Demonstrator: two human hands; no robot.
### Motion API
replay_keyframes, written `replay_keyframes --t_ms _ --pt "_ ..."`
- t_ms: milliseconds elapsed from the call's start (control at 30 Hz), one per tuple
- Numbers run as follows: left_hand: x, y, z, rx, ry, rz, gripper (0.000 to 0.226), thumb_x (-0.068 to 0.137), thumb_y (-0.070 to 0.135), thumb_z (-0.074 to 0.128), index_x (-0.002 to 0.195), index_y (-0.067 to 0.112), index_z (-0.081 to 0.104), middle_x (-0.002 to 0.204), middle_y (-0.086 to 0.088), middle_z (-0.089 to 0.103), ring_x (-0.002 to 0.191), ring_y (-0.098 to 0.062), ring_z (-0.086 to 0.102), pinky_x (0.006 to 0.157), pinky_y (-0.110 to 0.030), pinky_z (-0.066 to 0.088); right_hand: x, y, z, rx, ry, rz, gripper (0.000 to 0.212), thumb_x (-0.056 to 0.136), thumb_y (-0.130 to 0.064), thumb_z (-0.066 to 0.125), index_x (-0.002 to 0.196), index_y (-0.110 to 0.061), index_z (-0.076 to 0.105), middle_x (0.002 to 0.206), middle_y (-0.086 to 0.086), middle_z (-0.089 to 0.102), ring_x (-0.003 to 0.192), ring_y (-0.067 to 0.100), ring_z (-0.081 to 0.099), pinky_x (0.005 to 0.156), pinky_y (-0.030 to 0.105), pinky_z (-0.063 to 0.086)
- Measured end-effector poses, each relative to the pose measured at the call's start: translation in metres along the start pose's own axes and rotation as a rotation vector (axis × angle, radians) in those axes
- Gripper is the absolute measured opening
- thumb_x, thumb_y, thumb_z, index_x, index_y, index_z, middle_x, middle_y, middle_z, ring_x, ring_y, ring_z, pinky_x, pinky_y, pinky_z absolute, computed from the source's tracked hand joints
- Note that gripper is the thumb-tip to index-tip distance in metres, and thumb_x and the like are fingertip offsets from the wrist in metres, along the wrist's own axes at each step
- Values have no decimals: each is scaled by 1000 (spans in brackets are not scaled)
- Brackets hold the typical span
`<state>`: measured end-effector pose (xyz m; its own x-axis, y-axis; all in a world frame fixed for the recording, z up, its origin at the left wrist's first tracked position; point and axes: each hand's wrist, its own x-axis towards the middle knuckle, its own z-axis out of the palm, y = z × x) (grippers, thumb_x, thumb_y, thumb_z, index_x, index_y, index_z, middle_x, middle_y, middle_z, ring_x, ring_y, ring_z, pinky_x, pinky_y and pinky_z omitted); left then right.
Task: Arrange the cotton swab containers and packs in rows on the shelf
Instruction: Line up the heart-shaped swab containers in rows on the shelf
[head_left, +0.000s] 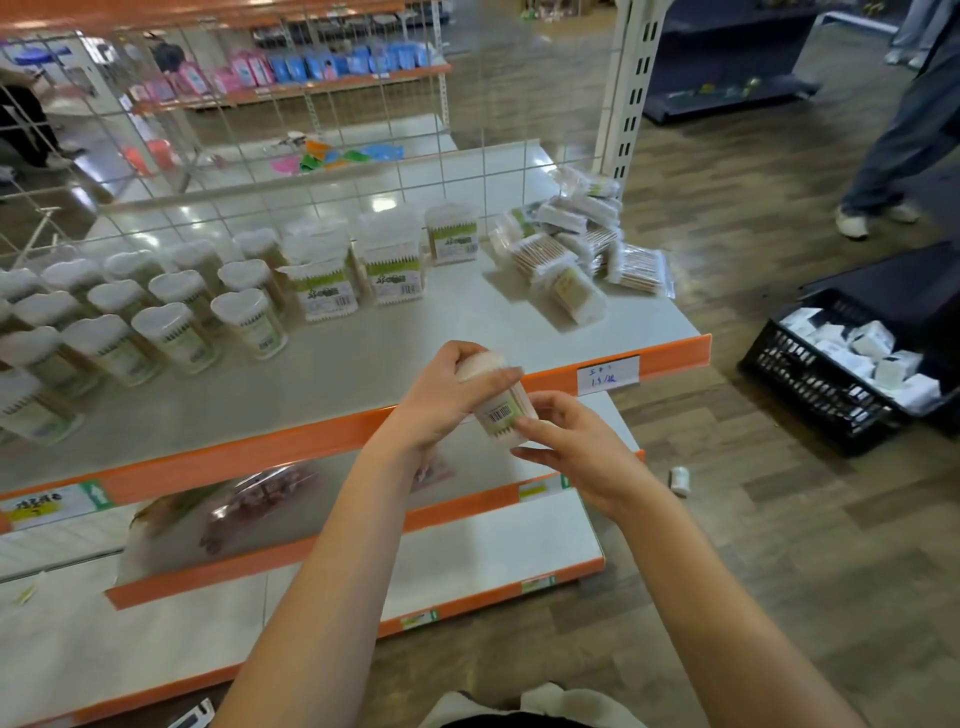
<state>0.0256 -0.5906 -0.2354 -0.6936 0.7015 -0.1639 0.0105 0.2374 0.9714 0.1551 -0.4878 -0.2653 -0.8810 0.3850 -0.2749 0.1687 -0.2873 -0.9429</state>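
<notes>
Both hands hold one cotton swab container (501, 413) in front of the shelf edge, its barcode label facing me. My left hand (452, 395) wraps its upper part; my right hand (571, 447) supports its lower end. On the grey shelf (363, 358), round swab containers (171, 306) stand in rows at the left. Several rectangular swab boxes (395, 270) stand beside them at the middle back. A loose heap of flat swab packs (576, 244) lies at the shelf's right end.
A wire grid backs the shelf. Lower shelves hold bagged goods (249, 504). A black crate (841, 374) of white packets sits on the floor at right, a small roll (679, 480) lies near the shelf, and a person's legs (904, 135) stand at far right.
</notes>
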Motion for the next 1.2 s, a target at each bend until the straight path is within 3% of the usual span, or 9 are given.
replay_keyframes --t_ms 167,300,600,700,800,967,1100,1200 --pt "1 7 -16 -50 -198 44 40 81 21 68 118 24 53 113 0 62 101 -12 62 81 -22 52 3 -3 -7 149 -67 35 27 93 -21 53 116 -7 56 112 11 66 102 20 65 87 33 55" --pt "2 10 -27 30 -220 67 47 77 23 71 122 19 55 113 2 64 100 -10 62 79 -21 51 6 -4 -10 120 -145 47 38 83 -31 56 114 -10 58 106 6 69 102 19 65 90 34 53" --pt "0 10 -50 272 22 71 43 76 24 77 112 30 54 109 4 63 101 -13 61 86 -26 51 39 -19 -1 -290 -65 -76 11 91 -23 61 102 -24 62 105 1 68 104 18 64 90 30 53" --pt "-6 11 -60 315 119 70 47 76 23 77 117 25 53 108 7 60 98 -10 59 80 -21 49 52 -30 4 -554 -44 -166 13 92 -27 60 105 -26 60 104 -10 63 96 12 61 83 28 51" --pt "-13 11 -73 388 210 70 51 77 24 77 121 21 53 109 6 59 99 -11 57 84 -25 47 65 -36 13 -793 -79 -252 25 93 -30 57 116 -20 58 114 -8 59 101 7 55 73 18 45" --pt "-22 8 -101 456 341 36 51 78 26 76 122 23 52 116 2 57 102 -14 56 86 -28 45 83 -34 34 -1072 -185 -358 39 93 -32 56 128 -14 53 131 3 54 121 15 48 91 20 32" --pt "-31 5 -123 473 405 0 52 77 30 76 122 28 51 121 2 56 105 -16 56 95 -37 46 91 -36 56 -1144 -227 -413 42 92 -30 57 130 -13 52 133 5 52 123 18 48 99 25 34" --pt "-40 2 -137 504 443 -22 54 77 29 76 125 27 51 119 3 55 103 -15 56 92 -32 46 97 -36 78 -1206 -269 -451 43 92 -32 57 130 -14 52 133 5 52 124 19 46 102 28 35"
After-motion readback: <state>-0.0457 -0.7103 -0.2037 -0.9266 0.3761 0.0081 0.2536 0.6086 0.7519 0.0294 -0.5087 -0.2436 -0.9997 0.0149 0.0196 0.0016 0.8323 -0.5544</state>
